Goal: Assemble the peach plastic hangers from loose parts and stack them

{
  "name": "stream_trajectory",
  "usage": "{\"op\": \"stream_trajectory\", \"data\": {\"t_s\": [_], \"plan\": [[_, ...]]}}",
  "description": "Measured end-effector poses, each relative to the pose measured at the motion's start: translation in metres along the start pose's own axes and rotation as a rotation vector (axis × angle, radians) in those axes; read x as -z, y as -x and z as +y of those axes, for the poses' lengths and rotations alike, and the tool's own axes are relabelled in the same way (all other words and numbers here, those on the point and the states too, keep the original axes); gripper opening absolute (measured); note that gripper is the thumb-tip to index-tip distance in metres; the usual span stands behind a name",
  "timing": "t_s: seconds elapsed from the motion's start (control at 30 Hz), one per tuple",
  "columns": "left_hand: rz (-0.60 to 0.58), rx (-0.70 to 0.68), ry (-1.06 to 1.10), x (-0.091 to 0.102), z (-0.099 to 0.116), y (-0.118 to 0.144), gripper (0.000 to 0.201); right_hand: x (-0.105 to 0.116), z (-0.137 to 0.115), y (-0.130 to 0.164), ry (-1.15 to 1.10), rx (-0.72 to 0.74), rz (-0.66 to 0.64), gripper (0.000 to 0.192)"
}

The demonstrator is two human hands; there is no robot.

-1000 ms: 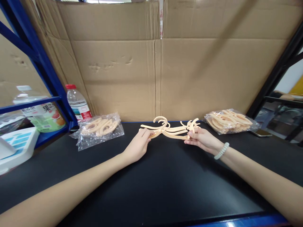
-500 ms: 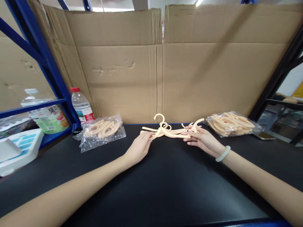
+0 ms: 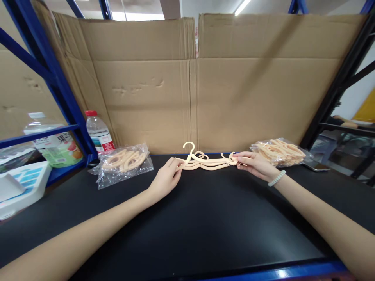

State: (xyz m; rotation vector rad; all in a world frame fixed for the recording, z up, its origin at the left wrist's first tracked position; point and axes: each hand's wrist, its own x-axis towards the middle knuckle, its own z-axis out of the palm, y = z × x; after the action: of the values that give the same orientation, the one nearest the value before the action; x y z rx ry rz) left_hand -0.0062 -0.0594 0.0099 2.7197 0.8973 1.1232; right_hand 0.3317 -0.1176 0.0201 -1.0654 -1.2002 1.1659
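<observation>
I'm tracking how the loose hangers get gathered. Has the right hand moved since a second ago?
Yes. The right hand has shifted right, closer to the bag of hangers, gripping the loose hangers.

A warehouse packing station: blue shelving (image 3: 55, 84), cardboard backing (image 3: 193, 86), bagged hangers (image 3: 124, 162).

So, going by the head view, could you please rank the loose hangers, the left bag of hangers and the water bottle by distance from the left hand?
1. Loose hangers: at its fingertips.
2. Left bag: to its left.
3. Water bottle: farther left, behind.
</observation>
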Motion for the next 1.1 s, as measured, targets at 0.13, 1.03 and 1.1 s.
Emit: {"op": "stream_trajectory", "data": {"t_s": [0.13, 1.03, 1.1], "plan": [[-0.123, -0.078, -0.005, 0.014, 0.000, -0.005, 0.020, 0.014, -0.006, 0.000, 0.317, 0.011, -0.182, 0.027], [-0.412, -0.172, -0.014, 0.036, -0.012, 0.020, 0.030, 0.028, -0.016, 0.006, 0.946, -0.157, -0.514, 0.032], [-0.399, -0.174, -0.023, 0.035, -0.014, 0.021, 0.031, 0.027, -0.016, 0.006, 0.954, -0.151, -0.507, 0.032]]}}
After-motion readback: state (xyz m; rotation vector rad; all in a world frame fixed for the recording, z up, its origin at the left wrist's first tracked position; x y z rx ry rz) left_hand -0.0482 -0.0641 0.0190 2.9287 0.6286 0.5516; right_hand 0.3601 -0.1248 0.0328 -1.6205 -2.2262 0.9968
